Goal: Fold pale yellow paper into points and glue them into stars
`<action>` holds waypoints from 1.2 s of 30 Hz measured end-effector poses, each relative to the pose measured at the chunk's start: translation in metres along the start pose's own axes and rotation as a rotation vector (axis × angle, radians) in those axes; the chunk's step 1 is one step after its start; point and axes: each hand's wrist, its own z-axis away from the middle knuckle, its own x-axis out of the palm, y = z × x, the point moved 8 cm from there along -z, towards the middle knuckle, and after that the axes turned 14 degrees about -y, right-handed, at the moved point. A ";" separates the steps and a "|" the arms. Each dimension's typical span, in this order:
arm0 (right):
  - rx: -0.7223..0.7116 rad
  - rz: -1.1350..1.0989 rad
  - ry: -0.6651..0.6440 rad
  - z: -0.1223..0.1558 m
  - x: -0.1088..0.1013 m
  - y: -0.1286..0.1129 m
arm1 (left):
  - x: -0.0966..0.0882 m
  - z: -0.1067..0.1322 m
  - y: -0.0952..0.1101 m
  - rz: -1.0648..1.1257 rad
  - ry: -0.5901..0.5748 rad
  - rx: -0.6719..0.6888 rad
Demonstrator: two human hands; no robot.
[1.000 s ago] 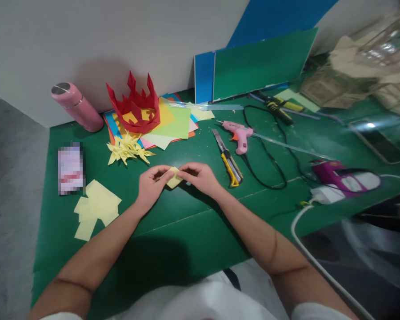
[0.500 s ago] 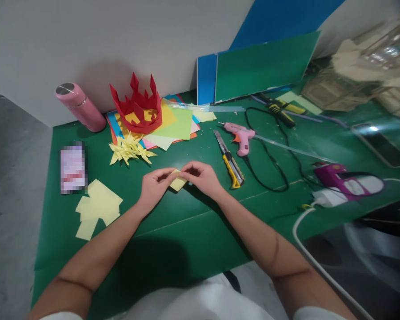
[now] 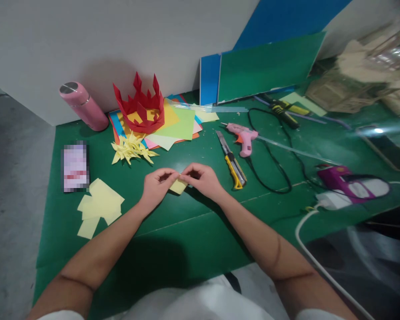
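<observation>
A small square of yellow paper is pinched at its far edge by both hands, just over the green table. My left hand grips it from the left, thumb and fingers closed. From the right, my right hand pinches the same paper, its thumb close to the left one. The fingers partly cover the paper's top corner. Beyond my hands lies a cluster of folded yellow paper pieces. Loose yellow paper squares are spread out to the left of my left forearm.
A red folded-paper crown stands on coloured sheets. To the right are a utility knife, a pink glue gun with its cord, pliers and a power strip. A pink bottle and a blurred-out rectangular item sit left.
The whole view has shifted slightly, so the table things appear a little further right. Both hands keep their pinch on the yellow paper, with its top corner now more covered by fingers.
</observation>
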 end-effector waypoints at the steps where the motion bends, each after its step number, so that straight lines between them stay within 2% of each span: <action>1: -0.006 -0.012 -0.005 0.000 0.001 0.000 | -0.001 0.000 0.000 0.010 0.010 0.002; 7: -0.008 -0.109 -0.042 -0.001 0.001 -0.001 | -0.008 -0.001 -0.006 0.200 0.096 0.018; 14: -0.010 -0.162 -0.042 -0.001 0.001 0.003 | -0.002 -0.003 -0.005 0.335 0.040 0.063; 21: -0.174 -0.117 -0.099 0.003 0.008 -0.013 | -0.001 -0.006 -0.012 0.407 0.025 0.023; 26: -0.282 0.055 -0.182 0.009 0.016 -0.025 | 0.008 -0.009 -0.017 0.520 -0.095 -0.073; 31: -0.293 0.114 -0.182 0.010 0.017 -0.029 | 0.019 -0.007 -0.017 0.589 -0.202 -0.178; 36: -0.399 0.200 -0.202 0.014 0.019 -0.041 | 0.028 -0.003 -0.016 0.605 -0.303 -0.250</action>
